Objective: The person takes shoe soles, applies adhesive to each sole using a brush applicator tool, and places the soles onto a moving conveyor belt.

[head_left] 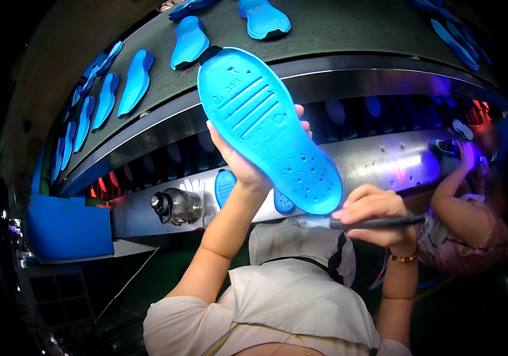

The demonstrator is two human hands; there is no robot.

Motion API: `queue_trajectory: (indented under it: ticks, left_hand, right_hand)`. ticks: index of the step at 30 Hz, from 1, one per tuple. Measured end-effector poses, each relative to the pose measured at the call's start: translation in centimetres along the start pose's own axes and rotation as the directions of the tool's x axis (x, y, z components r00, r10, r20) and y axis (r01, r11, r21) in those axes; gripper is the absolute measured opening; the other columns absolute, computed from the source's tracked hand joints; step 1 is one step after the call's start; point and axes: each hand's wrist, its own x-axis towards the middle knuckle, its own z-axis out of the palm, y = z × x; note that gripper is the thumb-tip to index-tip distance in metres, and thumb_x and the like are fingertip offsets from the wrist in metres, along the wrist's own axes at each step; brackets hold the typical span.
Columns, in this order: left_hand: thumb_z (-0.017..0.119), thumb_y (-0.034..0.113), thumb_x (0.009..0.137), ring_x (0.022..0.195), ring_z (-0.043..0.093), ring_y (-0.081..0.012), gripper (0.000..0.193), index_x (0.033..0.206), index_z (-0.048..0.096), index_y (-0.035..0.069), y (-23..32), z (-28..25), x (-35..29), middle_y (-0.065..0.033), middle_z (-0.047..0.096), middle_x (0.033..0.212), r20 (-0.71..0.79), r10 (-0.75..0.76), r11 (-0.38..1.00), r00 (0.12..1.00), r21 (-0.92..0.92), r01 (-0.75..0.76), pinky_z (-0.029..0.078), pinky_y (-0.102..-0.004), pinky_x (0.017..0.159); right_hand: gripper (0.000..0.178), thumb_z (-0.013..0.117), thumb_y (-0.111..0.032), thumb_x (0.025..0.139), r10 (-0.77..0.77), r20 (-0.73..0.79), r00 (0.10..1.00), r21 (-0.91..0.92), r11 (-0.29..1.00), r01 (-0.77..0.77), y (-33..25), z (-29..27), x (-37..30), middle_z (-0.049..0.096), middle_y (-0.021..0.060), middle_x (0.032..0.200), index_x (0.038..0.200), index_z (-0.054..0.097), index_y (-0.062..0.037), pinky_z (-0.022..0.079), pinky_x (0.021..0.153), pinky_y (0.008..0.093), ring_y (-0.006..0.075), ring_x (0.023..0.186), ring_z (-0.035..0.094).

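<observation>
My left hand (239, 163) grips a bright blue shoe sole (266, 127) from beneath and holds it up in front of me. Its face toward me has raised bars, small holes and a dark patch at the far end. In my right hand (375, 204) is a brush (405, 222) with a dark handle. The pale bristles are blurred, close below the sole's near end; whether they touch it I cannot tell. Behind my left forearm, a blue sole piece (225, 185) lies on the metal ledge (363, 157), partly hidden.
Several blue soles (136, 83) lie spread along a dark conveyor belt (349, 35) beyond the ledge. A clear bottle with a black cap (180, 206) lies on the ledge beside a white glove (194, 188). A blue box (70, 228) stands left. Another person (464, 219) works at the right.
</observation>
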Motion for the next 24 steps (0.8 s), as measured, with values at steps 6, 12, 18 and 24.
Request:
queue_trajectory:
  ticks: [6,12,18,24]
  left_hand:
    - [0.012,0.077,0.073,0.089,0.057,-0.0354,0.095,0.127,0.035,0.002,-0.4,0.0,0.5,-0.0264,0.05,0.111,-0.071,-0.079,0.997,0.994,-0.008,0.078,0.048,-0.046,0.077]
    - [0.011,0.076,0.074,0.094,0.055,-0.0372,0.096,0.126,0.034,-0.001,-0.6,1.0,1.2,-0.0265,0.05,0.111,-0.113,-0.136,0.99,0.984,0.018,0.139,0.047,-0.0473,0.08]
    - [0.021,0.072,0.078,0.11,0.047,-0.0343,0.09,0.134,0.024,0.001,-5.0,0.3,-2.8,-0.0238,0.041,0.124,-0.05,-0.23,0.973,0.972,-0.048,0.227,0.039,-0.0468,0.092]
    - [0.047,0.045,0.082,0.108,0.05,-0.0302,0.066,0.129,0.033,0.002,-4.2,-2.5,-2.6,-0.0195,0.047,0.12,0.076,-0.482,0.87,0.873,-0.073,0.487,0.04,-0.0413,0.092]
  right_hand:
    - [0.023,0.067,0.004,0.065,0.139,-0.129,0.982,0.008,0.99,-0.139,1.9,0.4,-0.8,0.065,0.011,0.088,0.087,0.065,-0.0005,0.045,0.078,0.03,0.0197,0.085,0.058]
    - [0.021,0.061,0.004,0.071,0.332,-0.169,0.928,0.551,0.812,-0.19,5.3,0.4,-2.8,0.058,0.0216,0.103,0.092,0.059,0.0058,0.045,0.084,0.0319,0.0226,0.092,0.058]
    - [0.023,0.058,0.001,0.078,0.439,-0.327,0.836,0.873,0.479,0.09,4.9,4.0,-1.9,0.057,0.0214,0.103,0.1,0.054,0.0065,0.049,0.084,0.0384,0.0248,0.092,0.059]
    - [0.025,0.063,0.007,0.071,0.3,0.005,0.954,0.429,0.861,-0.273,2.6,0.7,-2.6,0.061,0.0173,0.099,0.096,0.06,0.0046,0.05,0.071,0.0242,0.0164,0.079,0.062]
